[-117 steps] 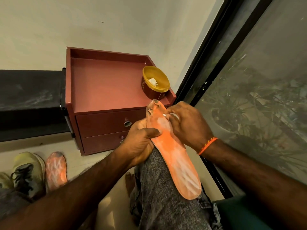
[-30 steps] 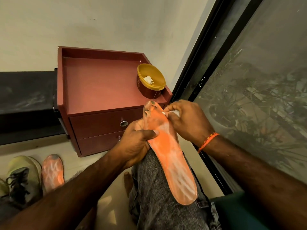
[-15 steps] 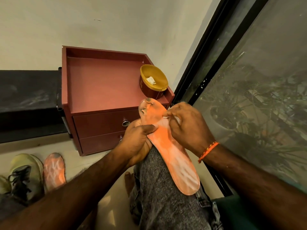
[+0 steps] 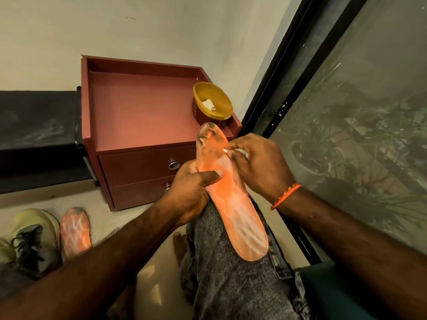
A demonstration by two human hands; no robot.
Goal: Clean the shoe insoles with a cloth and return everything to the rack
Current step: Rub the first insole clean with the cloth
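Note:
An orange insole (image 4: 233, 204) with white smears lies along my grey-trousered knee, its dirty toe end pointing up. My left hand (image 4: 191, 190) grips its left edge, thumb across the top face. My right hand (image 4: 258, 162) pinches a small white cloth (image 4: 239, 152) and holds it against the insole's right edge near the toe. A second orange insole (image 4: 75, 229) lies on the floor at the lower left, beside a pale green shoe (image 4: 34, 239) with black laces.
A dark red two-drawer cabinet (image 4: 138, 112) stands against the wall ahead, with a yellow bowl (image 4: 212, 105) holding a white scrap on its right corner. A black shelf (image 4: 37, 125) runs to the left. A black-framed window (image 4: 346, 135) fills the right side.
My right hand with the cloth has shifted slightly up along the insole's right edge near the toe. The left hand keeps the same grip; the view has shifted a little.

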